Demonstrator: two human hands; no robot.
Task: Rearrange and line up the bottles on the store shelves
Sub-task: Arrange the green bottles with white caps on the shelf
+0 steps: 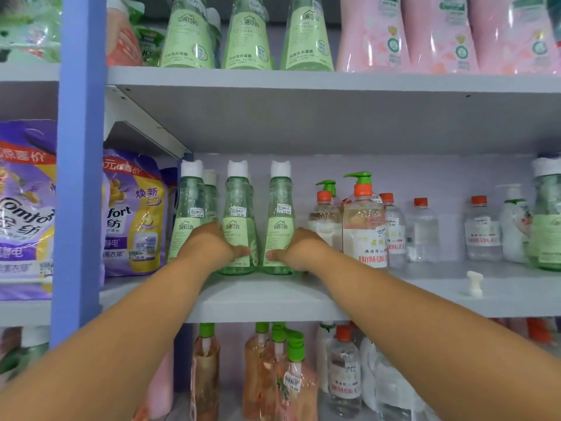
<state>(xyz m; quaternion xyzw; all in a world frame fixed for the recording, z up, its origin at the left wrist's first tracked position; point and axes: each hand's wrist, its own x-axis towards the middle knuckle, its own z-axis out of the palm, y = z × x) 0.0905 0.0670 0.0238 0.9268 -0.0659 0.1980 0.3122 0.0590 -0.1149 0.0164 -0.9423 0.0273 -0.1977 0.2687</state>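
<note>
On the middle shelf [273,296], the left hand [209,247] grips the middle green bottle [238,220] and the right hand [299,249] grips the right green bottle [279,220], thumbs across the labels. Both stand upright, just beside each other, with a third green bottle [188,214] at their left

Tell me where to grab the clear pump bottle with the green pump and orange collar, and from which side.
Grip the pump bottle around its broad labelled body, coming straight from the open shelf front. The pump head looks too thin to lift by, and neighbouring bottles crowd both sides, so fingers likely fit best front-on.
</note>
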